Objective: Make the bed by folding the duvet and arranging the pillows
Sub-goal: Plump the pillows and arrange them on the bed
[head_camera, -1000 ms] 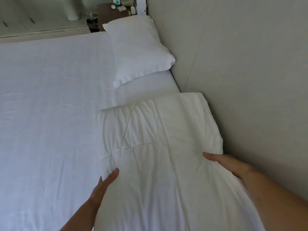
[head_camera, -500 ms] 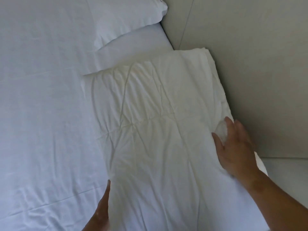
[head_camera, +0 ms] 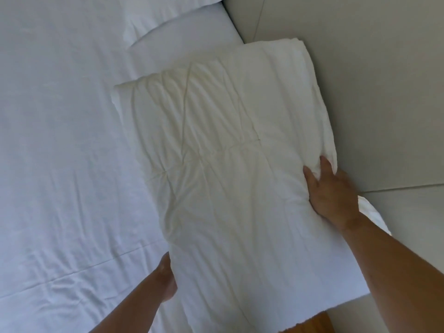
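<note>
On the right side of the bed (head_camera: pixel 60 140), against the wall (head_camera: pixel 372 80), the folded duvet (head_camera: pixel 228 164) is lying as a long, thick pad, its near end reaching the foot corner of the mattress. A pillow (head_camera: pixel 163 13) is sitting just beyond its far end, apart from it.

The right hand (head_camera: pixel 334 193) is gripping the duvet's wall-side edge: the thumb is lying on top, a ridge of cloth is bunching between thumb and forefinger, and the remaining fingers are passing over the edge. The left hand (head_camera: pixel 167 277) is reaching under the opposite edge; its fingers are hidden by the cloth, so its state cannot be determined.

Handling judgement: the duvet is showing deep creases and quilting lines, indicating a soft, light, compressible filling. It is likely sagging wherever unsupported, and the stacked layers are likely sliding apart if only the top layer is being taken. Recommended hold: both long edges near mid-length, fingers passing beneath all layers, thumbs clamping from above. The cover is offering adequate friction and is not fragile.
</note>
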`<state>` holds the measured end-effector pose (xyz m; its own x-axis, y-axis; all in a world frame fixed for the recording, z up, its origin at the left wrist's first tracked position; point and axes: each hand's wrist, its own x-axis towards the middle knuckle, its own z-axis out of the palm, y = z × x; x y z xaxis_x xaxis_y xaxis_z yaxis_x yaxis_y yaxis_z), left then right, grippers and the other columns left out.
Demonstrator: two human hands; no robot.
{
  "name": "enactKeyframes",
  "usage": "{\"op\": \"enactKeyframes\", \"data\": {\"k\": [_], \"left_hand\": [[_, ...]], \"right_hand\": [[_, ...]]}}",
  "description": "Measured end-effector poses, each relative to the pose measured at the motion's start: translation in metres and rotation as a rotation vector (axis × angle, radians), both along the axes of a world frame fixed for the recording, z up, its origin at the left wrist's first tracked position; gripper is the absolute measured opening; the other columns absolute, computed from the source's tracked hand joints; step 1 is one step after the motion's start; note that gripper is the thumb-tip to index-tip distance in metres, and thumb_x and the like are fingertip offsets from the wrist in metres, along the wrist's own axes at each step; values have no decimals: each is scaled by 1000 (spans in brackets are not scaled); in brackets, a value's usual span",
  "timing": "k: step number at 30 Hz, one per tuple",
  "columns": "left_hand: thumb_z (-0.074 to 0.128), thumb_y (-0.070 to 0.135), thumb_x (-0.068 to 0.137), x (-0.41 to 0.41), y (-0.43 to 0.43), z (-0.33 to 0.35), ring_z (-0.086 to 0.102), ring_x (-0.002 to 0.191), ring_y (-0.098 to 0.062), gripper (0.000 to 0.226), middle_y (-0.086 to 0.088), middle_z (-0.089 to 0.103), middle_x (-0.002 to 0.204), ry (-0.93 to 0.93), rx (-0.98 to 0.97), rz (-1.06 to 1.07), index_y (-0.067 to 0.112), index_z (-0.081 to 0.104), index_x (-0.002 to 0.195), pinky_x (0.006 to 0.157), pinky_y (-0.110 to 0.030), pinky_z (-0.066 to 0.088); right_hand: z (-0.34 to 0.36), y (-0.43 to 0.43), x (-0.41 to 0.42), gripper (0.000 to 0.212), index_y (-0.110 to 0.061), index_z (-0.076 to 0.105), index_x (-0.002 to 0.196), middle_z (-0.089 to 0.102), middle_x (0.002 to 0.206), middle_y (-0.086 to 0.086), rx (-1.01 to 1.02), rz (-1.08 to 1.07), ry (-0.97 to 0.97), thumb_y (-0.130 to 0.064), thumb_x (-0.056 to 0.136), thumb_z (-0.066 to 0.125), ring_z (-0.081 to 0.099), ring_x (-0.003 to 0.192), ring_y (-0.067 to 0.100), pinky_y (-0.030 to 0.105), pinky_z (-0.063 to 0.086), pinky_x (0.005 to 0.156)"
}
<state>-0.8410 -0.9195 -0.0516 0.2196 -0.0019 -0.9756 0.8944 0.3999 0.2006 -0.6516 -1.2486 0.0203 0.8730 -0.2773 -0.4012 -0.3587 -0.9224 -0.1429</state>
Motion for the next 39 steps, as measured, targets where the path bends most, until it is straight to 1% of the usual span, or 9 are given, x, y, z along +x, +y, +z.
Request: {"op": "enactKeyframes", "data": {"k": [3, 6, 10, 13, 16, 19, 23, 28, 39], "left_hand": [[51, 43, 100, 13, 8, 30, 70, 105, -35, 37, -11, 72, 118, -173, 94, 193, 22, 66, 127, 94, -57, 53], [53, 55, 95, 50, 21, 70, 58, 126, -25, 45, 4, 60, 137, -393, 313, 384, 45, 51, 139, 95, -44, 48], [48, 69, 88, 142, 36, 124, 27, 149, -17, 77, 4, 26, 162, -850, 1110, -267, 43, 20, 154, 113, -39, 31], [39, 69, 92, 217, 37, 137, 8, 154, -29, 73, -3, 9, 167, -941, 1451, -685, 43, 15, 156, 119, -56, 17], [18, 76, 92, 267, 41, 123, -11, 154, -29, 69, 4, -9, 168, -728, 1491, -1074, 52, -3, 154, 118, -67, 2], [2, 80, 87, 288, 50, 90, -15, 153, -31, 71, 4, -12, 167, -574, 1458, -1225, 54, -14, 151, 115, -69, -4], [-2, 80, 86, 302, 47, 39, -13, 153, -31, 70, 5, -9, 168, -530, 1457, -1167, 55, -17, 150, 115, -68, -4], [-5, 80, 85, 316, 41, -19, -15, 153, -29, 70, 6, -12, 167, -508, 1467, -1086, 55, -17, 150, 117, -66, -4], [-17, 82, 78, 325, 48, 3, -18, 153, -27, 75, 7, -16, 167, -476, 1391, -1114, 55, -23, 147, 118, -63, -6]], "right_hand": [[1, -1, 3, 75, -28, 28, 152, 45, 138, 28, -17, 9, -97, -73, 91, 27, 44, 128, 47, 59, 38, 108], [17, 8, 16, 64, -21, 34, 151, 35, 152, 22, 15, 166, -322, -54, 96, 36, 38, 136, 44, 58, 35, 112], [44, 41, 76, 74, -29, 29, 156, 19, 167, 6, 179, 341, -401, -63, 91, 35, 21, 151, 26, 44, 21, 122], [51, 71, 131, 85, -41, 16, 158, 8, 169, -1, 143, 504, -327, -80, 83, 24, 11, 155, 24, 45, 16, 125], [46, 96, 180, 86, -50, 4, 156, -3, 169, -7, 97, 606, -227, -88, 80, 20, -1, 156, 22, 53, 8, 124], [33, 111, 224, 84, -52, 0, 155, -8, 169, -10, 69, 633, -145, -87, 82, 21, -9, 155, 19, 59, 1, 122], [-26, 106, 250, 90, -50, -3, 155, -7, 168, -13, 121, 608, -108, -92, 78, 14, -10, 155, 14, 60, 1, 122], [-103, 103, 260, 93, -42, 2, 158, 0, 169, -10, 210, 582, -272, -91, 79, 9, -5, 155, 14, 57, 3, 124], [-60, 121, 289, 93, -42, 15, 156, 17, 167, -8, 181, 550, -132, -91, 76, 16, 10, 154, 17, 58, 9, 122]]}}
